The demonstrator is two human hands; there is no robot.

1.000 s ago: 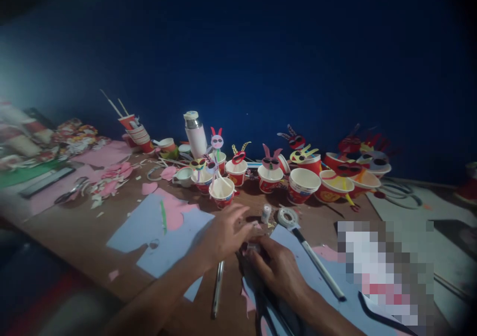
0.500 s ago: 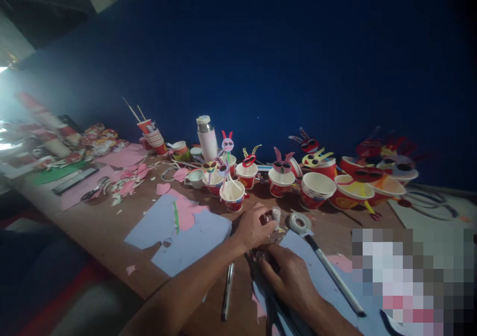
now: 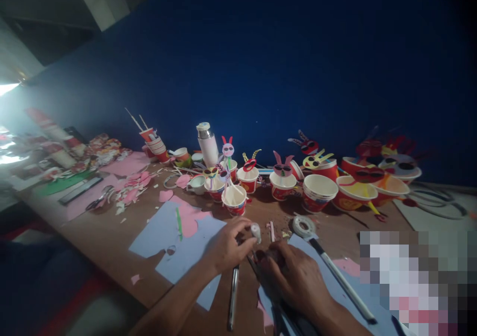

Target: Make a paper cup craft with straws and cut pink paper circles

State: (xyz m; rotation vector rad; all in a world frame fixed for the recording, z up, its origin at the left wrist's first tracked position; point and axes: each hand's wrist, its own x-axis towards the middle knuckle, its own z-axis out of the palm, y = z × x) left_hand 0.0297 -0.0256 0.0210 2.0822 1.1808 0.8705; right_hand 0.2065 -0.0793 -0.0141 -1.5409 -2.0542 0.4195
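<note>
Deep blue wall [image 3: 261, 62] rose behind a long brown table [image 3: 112, 256], and the head view looked down its length. Along the far edge stood red-and-white paper cups [image 3: 318, 193], several topped with paper rabbit faces wearing sunglasses [image 3: 282, 167], beside a white thermos flask [image 3: 207, 144]. Nearer lay a light-blue paper sheet [image 3: 156, 241] with a pink paper cutout [image 3: 188, 221] on it, and scissors [image 3: 99, 199] sat among pink scraps [image 3: 130, 192] to the left.

The hands were close together but apart, not touching each other. The left hand [image 3: 227, 246] reached forward, its fingertips [image 3: 244, 225] just beside a small white tube [image 3: 255, 231]; whether they gripped it could not be told. The right hand [image 3: 294, 271] lay curled over a dark tool [image 3: 270, 276], partly hidden beneath it. A pen [image 3: 233, 296] lay between the forearms, and a tape roll [image 3: 303, 226] sat just beyond the right hand. A pixelated patch [image 3: 410, 286] hid the lower right corner.
</note>
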